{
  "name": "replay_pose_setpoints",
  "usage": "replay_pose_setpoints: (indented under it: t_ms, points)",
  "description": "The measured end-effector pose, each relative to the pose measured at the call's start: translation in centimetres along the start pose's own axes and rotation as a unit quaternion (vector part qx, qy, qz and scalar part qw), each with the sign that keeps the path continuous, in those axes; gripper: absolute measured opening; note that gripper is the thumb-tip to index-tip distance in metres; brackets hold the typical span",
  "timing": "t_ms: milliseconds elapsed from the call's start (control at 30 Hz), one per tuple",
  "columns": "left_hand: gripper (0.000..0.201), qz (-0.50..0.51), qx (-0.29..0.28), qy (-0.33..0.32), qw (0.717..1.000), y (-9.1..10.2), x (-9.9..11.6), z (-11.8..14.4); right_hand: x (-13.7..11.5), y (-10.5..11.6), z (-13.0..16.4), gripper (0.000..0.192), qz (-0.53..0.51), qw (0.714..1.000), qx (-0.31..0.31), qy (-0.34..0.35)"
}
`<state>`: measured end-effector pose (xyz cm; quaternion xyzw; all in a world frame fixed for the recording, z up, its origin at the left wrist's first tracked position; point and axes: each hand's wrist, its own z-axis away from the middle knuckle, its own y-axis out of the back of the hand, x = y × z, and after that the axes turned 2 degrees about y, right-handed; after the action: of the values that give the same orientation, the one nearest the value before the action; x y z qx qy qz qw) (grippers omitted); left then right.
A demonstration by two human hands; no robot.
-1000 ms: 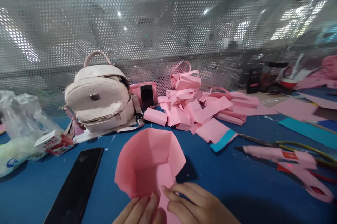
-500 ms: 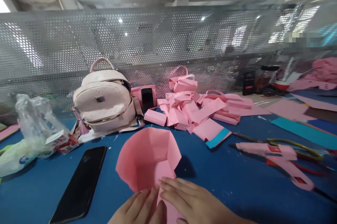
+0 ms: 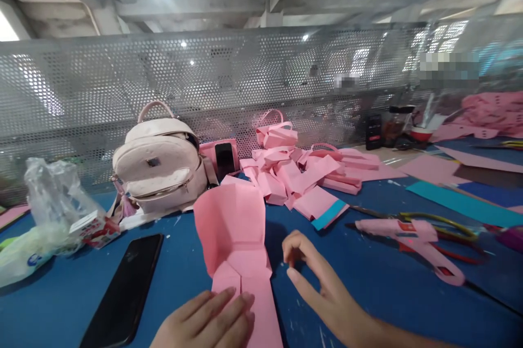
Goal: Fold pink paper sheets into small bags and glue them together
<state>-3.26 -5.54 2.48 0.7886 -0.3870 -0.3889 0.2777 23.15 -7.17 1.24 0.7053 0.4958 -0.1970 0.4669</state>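
A folded pink paper piece (image 3: 232, 217) stands in front of me, its far walls upright and a flat strip running toward me. My left hand (image 3: 208, 318) lies on the near part of it, fingers stretched out and pressing a folded flap down. To the right of the paper, my right hand (image 3: 316, 282) is raised off it, fingers bent and thumb apart, with nothing in between. Farther right lies a pink hot glue gun (image 3: 408, 231), its nozzle pointing left.
A black phone (image 3: 125, 288) lies at the left. Behind are a cream backpack (image 3: 159, 165), a plastic bag (image 3: 57, 206) and a small box (image 3: 96, 228). A heap of pink paper pieces (image 3: 290, 171) fills the back middle. Yellow-handled scissors (image 3: 441, 223) lie behind the glue gun.
My right hand has lifted off the paper and moved right. The left hand has stayed on the paper, which now stands narrower with its right side folded out. The view has shifted slightly.
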Motion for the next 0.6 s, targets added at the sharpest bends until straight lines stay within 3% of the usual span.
replay_pose_setpoints:
  t_ms: [33, 233, 400, 600]
  points:
    - [0.041, 0.009, 0.027, 0.016, 0.999, 0.1, -0.2, 0.2, 0.4, -0.2, 0.0, 0.009, -0.001, 1.000, 0.006, -0.009]
    - [0.044, 0.048, -0.015, 0.054, 0.997, 1.1, -1.0, 0.0, 0.6, -0.7, 0.0, 0.030, -0.007, 1.000, 0.009, -0.025]
    - [0.045, 0.036, 0.011, 0.028, 0.999, 1.7, -0.8, -1.7, -0.2, -0.3, -0.2, 0.011, 0.006, 1.000, -0.024, 0.002]
    - [0.037, 0.062, -0.007, 0.078, 0.995, -0.4, 0.7, -0.4, -0.8, -0.6, -0.7, 0.011, -0.006, 0.998, -0.054, -0.031]
